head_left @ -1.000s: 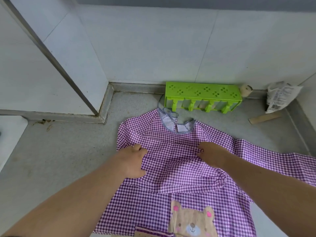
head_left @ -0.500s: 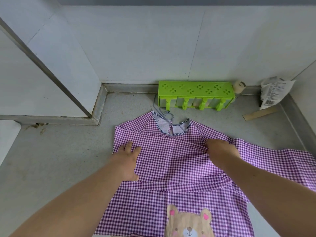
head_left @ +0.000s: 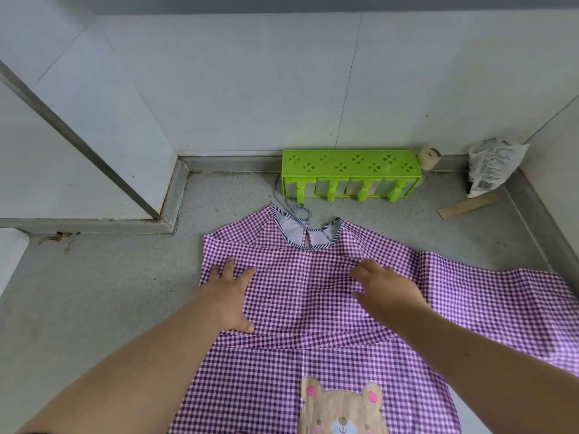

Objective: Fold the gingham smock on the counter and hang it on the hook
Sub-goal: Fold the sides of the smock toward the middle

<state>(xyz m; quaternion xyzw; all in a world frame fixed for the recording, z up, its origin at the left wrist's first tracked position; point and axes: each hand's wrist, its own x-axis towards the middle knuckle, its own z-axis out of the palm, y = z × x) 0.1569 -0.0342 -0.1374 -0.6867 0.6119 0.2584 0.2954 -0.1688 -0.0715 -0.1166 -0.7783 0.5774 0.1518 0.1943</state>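
On the grey counter (head_left: 94, 292) I count one gingham smock (head_left: 307, 296), purple-and-white check with a bear patch (head_left: 341, 408) at 6 o'clock and its neck toward 12. Its left sleeve is folded across the chest. My left hand (head_left: 230, 296) lies flat on it, fingers straight; my right hand (head_left: 383, 286) rests alongside, fingers loosely spread, gripping nothing. At 12 o'clock sits one green rack (head_left: 349, 170).

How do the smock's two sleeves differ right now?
The left sleeve is folded in across the smock's front as a band; the right sleeve lies spread out sideways on the counter. The left looks flat, the right rumpled. Both are the same purple gingham.
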